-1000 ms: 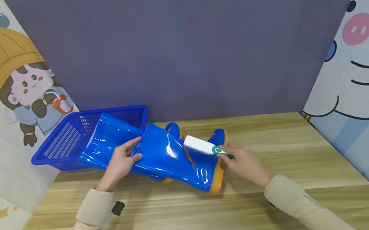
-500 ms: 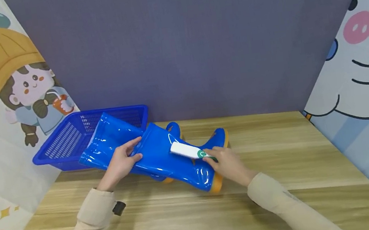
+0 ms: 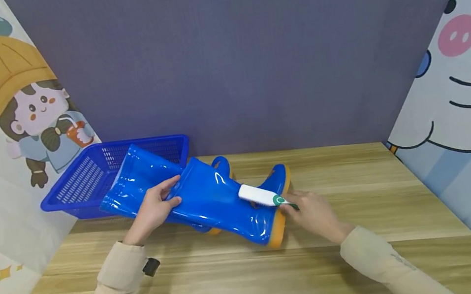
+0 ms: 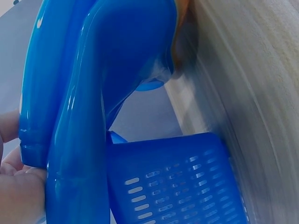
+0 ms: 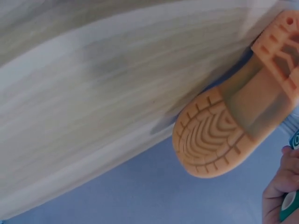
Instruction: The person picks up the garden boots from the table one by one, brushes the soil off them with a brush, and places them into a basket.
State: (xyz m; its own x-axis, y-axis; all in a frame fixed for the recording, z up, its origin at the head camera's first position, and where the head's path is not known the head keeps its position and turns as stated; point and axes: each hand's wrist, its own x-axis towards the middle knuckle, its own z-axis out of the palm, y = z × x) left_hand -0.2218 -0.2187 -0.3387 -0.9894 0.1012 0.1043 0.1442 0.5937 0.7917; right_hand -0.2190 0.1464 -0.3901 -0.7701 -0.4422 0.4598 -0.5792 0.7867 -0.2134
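A glossy blue rain boot (image 3: 205,190) with a yellow-orange sole lies on its side, shaft toward the left. My left hand (image 3: 156,209) holds it at its top rim, thumb and fingers around the edge. Beneath it lies a second blue boot (image 3: 142,167), its shaft overlapping the basket. A white scrub brush (image 3: 256,195) with a green-and-white handle is gripped in my right hand (image 3: 313,213). Its bristles face down over the boot's ankle. The right wrist view shows the boot's orange treaded sole (image 5: 205,135) beside the right hand (image 5: 285,179).
A blue perforated plastic basket (image 3: 48,204) stands at the back left, against the wall panels. The grey back panel (image 3: 229,68) rises behind the wood-grain table (image 3: 236,286). A small black object (image 3: 150,266) shows beside the left sleeve.
The brush in my right hand moved left along the boot's shaft, then back right toward the ankle. My left hand and both boots have stayed in place.
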